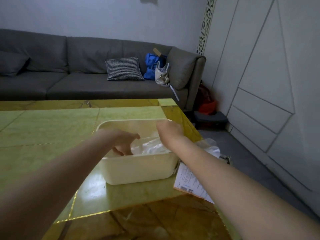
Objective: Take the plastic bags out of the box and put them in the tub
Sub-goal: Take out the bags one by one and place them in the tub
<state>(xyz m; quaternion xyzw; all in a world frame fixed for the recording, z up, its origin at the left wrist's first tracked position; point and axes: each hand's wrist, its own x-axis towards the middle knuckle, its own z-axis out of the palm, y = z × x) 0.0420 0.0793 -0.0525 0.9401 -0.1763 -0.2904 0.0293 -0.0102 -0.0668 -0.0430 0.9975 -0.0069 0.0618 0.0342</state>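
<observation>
- Currently at the placing step: both hands reach into the cream tub [138,172] standing on the yellow-green tabletop [52,132].
- Left hand [123,143] down inside the tub, fingers [119,151] curled downward beside the clear plastic bags [150,146]; whether holding or merely pressing the film cannot be told.
- Right hand [168,130] over the far right corner of the tub, seen from the back; fingers hidden, so grip state cannot be told.
- Plastic bags lying crumpled in the right half of the tub, between the two hands.
- More clear plastic [209,146] showing past the right forearm, at the tabletop edge just beside the tub; box [225,158] mostly hidden there, contents not readable.
- Printed paper sheet [188,182] lying at the tub's near right corner, overhanging the tabletop edge.
- Judged progress: at least one load already in the tub, more apparently left outside.
- Next move calls for: release of the film, withdrawal of both hands clear of the rim, then a reach right toward the remaining plastic.
- Caution: thin film tends to cling to fingers and lift back out.
</observation>
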